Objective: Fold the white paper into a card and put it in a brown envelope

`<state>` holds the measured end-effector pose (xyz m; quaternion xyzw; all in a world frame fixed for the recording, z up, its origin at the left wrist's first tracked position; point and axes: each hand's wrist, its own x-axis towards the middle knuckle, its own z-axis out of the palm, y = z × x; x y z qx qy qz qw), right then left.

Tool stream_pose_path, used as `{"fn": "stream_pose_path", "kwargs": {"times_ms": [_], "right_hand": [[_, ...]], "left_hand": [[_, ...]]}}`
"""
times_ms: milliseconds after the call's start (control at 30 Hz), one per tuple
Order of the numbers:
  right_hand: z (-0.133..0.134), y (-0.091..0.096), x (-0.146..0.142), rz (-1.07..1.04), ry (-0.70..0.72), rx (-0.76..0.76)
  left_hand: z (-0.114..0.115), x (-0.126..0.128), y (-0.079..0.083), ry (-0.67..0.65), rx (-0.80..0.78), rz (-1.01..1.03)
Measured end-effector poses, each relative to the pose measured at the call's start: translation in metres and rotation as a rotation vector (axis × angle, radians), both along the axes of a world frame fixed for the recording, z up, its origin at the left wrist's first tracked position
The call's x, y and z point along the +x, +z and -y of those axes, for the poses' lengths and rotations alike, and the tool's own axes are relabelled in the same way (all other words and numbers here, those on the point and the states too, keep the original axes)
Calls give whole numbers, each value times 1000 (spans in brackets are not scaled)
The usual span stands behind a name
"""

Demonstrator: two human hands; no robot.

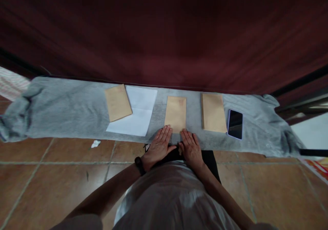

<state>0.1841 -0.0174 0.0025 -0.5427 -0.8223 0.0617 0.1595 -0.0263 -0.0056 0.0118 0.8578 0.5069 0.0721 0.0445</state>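
Observation:
A grey cloth (77, 107) lies spread along the floor in front of me. On it rest three brown envelopes: one at the left (118, 102) overlapping a white sheet of paper (139, 110), one in the middle (175, 113), one at the right (213, 112). My left hand (159, 145) lies flat on the cloth, fingers stretched out, fingertips at the near edge of the middle envelope. My right hand (190, 147) lies flat beside it, also open, just below that envelope. A black band is on my left wrist. Neither hand holds anything.
A phone (235, 124) with a dark screen lies on the cloth right of the right envelope. A dark red curtain (164, 35) hangs behind the cloth. Brown floor tiles (51, 175) surround me. A small white scrap (95, 143) lies on the tiles at left.

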Motion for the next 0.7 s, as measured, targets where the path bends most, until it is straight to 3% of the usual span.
{"fn": "stream_pose_path", "kwargs": {"times_ms": [367, 600, 700], "right_hand": [[3, 0, 6, -24, -18, -12], [-3, 4, -21, -60, 167, -2], [-2, 1, -28, -35, 176, -2]], "left_hand": [[0, -10, 1, 7, -15, -14], [-1, -10, -1, 6, -47, 11], [-1, -13, -3, -10, -38, -5]]}}
